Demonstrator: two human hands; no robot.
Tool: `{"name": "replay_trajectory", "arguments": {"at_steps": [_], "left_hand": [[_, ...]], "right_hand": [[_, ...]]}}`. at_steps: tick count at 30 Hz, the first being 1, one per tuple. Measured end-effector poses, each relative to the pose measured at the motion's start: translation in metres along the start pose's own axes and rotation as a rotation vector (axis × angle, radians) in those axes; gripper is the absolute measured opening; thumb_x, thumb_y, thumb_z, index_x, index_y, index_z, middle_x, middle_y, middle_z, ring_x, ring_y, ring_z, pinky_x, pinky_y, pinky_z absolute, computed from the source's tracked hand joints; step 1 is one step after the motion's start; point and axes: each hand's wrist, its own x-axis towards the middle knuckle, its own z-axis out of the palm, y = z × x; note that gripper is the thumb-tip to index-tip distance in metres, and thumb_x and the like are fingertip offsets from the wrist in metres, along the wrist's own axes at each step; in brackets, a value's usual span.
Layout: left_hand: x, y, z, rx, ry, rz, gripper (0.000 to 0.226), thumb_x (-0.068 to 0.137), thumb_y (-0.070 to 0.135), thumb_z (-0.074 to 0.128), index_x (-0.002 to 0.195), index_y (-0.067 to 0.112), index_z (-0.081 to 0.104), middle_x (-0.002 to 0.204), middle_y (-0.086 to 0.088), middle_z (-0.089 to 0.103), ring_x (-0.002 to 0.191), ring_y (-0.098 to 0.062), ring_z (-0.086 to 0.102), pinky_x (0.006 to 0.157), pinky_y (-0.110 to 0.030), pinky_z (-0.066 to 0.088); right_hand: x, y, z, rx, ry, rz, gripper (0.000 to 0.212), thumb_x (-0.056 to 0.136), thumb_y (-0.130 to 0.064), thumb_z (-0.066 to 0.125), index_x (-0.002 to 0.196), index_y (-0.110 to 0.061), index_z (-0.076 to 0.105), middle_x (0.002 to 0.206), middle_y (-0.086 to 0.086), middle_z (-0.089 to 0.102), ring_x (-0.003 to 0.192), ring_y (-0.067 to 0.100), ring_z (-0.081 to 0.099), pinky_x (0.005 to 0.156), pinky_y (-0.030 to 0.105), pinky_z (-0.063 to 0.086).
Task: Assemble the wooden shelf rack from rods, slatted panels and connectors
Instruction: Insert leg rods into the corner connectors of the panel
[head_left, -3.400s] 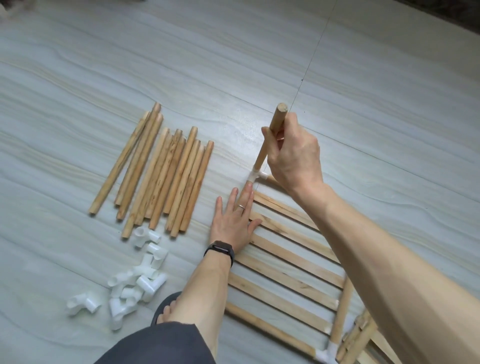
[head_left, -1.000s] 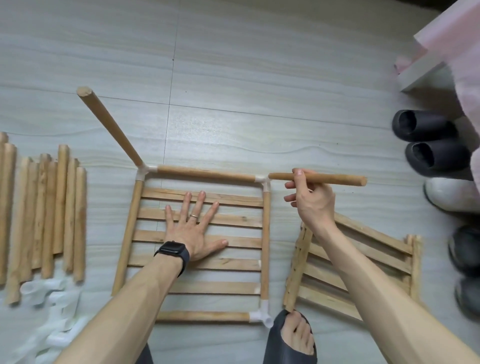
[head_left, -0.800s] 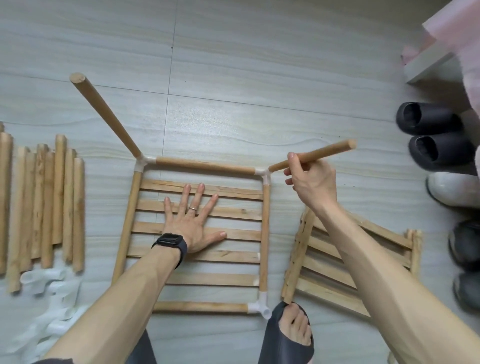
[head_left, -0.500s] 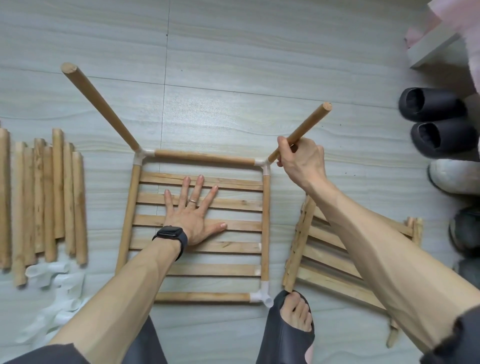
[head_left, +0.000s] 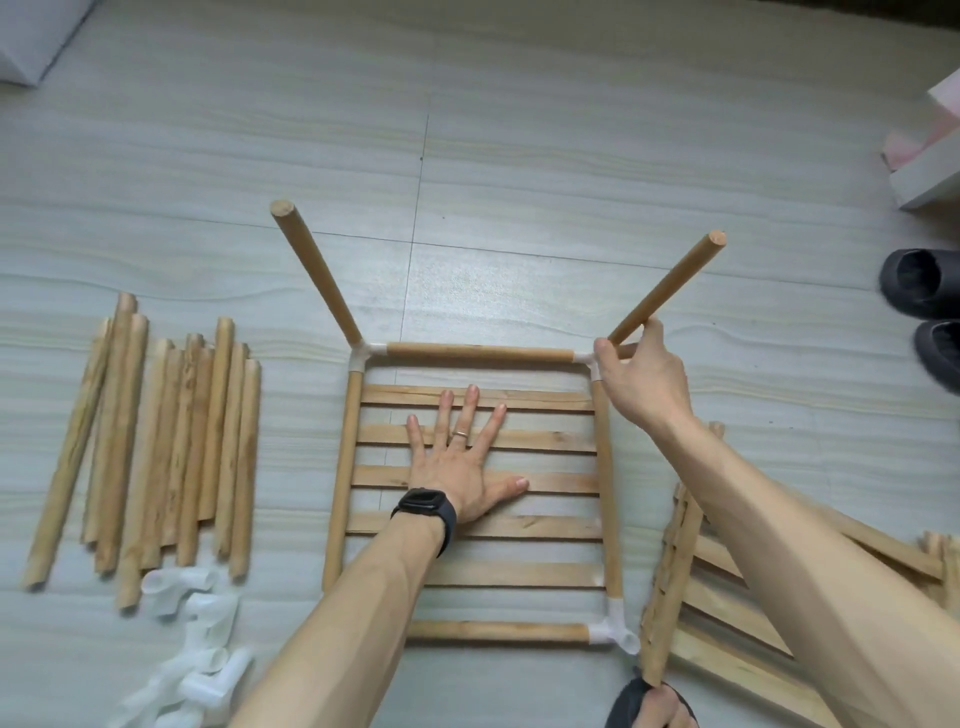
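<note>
We press left hand flat on slatted panel; right hand grips far-right rod; near uprights remain.

We see a pale grey tiled floor under everything. Well right of the right fingers sit two dark slippers, and beyond them a white-and-pink object (cut off by the frame edge). Far up-left of the left fingers lies a white box.
</note>
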Motion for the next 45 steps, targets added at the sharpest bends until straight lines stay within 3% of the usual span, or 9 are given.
{"name": "replay_trajectory", "arguments": {"at_steps": [2,6,9,12,18,23,30,37,45], "left_hand": [[0.006,0.000,-0.004,0.006,0.024,-0.006,0.097,0.082,0.090,0.025,0.146,0.047,-0.034,0.149,0.007,-0.052,0.139,-0.026,-0.048,0.111,-0.065,-0.024],[0.005,-0.005,-0.019,-0.188,0.248,-0.043,0.063,0.104,0.058,0.018,0.157,0.043,-0.012,0.166,0.005,-0.021,0.153,-0.020,-0.023,0.121,-0.058,-0.013],[-0.021,-0.032,-0.030,-0.318,0.495,-0.126,0.063,0.104,0.042,0.035,0.161,0.034,0.007,0.169,0.005,0.001,0.156,-0.016,-0.008,0.124,-0.051,-0.004],[-0.058,-0.085,-0.031,-0.281,0.601,-0.274,0.070,0.099,0.038,0.048,0.160,0.028,0.015,0.168,0.002,0.012,0.156,-0.021,0.003,0.123,-0.049,0.000],[-0.119,-0.189,-0.022,-0.184,0.541,-0.719,0.049,0.092,0.041,0.059,0.130,0.011,0.051,0.134,-0.017,0.053,0.124,-0.036,0.046,0.099,-0.049,0.040],[-0.140,-0.205,-0.016,0.112,0.439,-0.566,0.047,0.092,0.062,0.053,0.098,0.016,0.062,0.103,-0.007,0.065,0.101,-0.028,0.058,0.081,-0.040,0.044],[-0.134,-0.189,-0.023,0.175,0.253,-0.543,0.041,0.098,0.049,0.046,0.113,0.016,0.065,0.119,-0.005,0.066,0.115,-0.027,0.054,0.087,-0.038,0.043],[-0.137,-0.193,-0.034,-0.267,0.214,-0.620,0.019,0.087,0.046,0.056,0.082,0.029,0.064,0.090,0.004,0.071,0.083,-0.022,0.065,0.072,-0.031,0.054],[-0.113,-0.154,-0.025,-0.267,0.148,-0.570,0.059,0.084,0.082,0.042,0.086,0.026,0.060,0.084,0.003,0.067,0.079,-0.021,0.064,0.075,-0.033,0.055]], "right_hand": [[-0.025,0.005,0.023,-0.086,-0.104,-0.060,0.073,0.099,-0.044,0.052,0.156,-0.017,0.017,0.136,0.003,0.061,0.122,0.029,0.060,0.098,0.042,0.045],[-0.079,0.020,0.073,-0.469,-0.320,-0.376,0.083,0.098,-0.052,0.049,0.162,-0.021,0.007,0.169,0.006,0.015,0.151,0.028,0.023,0.120,0.038,0.021],[-0.107,0.025,0.107,-0.700,-0.506,-0.538,0.091,0.090,-0.075,0.038,0.157,-0.044,-0.015,0.160,-0.001,-0.035,0.151,0.031,-0.025,0.120,0.063,0.004],[-0.123,0.026,0.137,-0.797,-0.584,-0.643,0.089,0.085,-0.082,0.031,0.151,-0.053,-0.022,0.156,-0.001,-0.046,0.140,0.037,-0.045,0.111,0.078,-0.005],[-0.113,0.004,0.151,-0.877,-0.594,-0.601,0.089,0.088,-0.084,0.024,0.148,-0.050,-0.031,0.154,-0.001,-0.049,0.141,0.042,-0.043,0.111,0.079,0.003],[-0.093,-0.013,0.143,-0.932,-0.621,-0.584,0.088,0.087,-0.085,0.024,0.149,-0.051,-0.029,0.156,-0.003,-0.045,0.145,0.041,-0.036,0.114,0.075,0.013],[-0.080,-0.020,0.139,-0.931,-0.611,-0.565,0.089,0.086,-0.086,0.027,0.150,-0.054,-0.025,0.157,-0.006,-0.043,0.148,0.038,-0.033,0.115,0.072,0.017],[-0.076,-0.021,0.137,-0.940,-0.586,-0.569,0.093,0.081,-0.090,0.029,0.151,-0.055,-0.022,0.159,-0.007,-0.039,0.150,0.037,-0.027,0.113,0.073,0.019],[-0.075,-0.014,0.135,-0.928,-0.584,-0.572,0.094,0.081,-0.089,0.032,0.151,-0.054,-0.021,0.158,-0.007,-0.041,0.150,0.036,-0.028,0.115,0.071,0.021]]}}
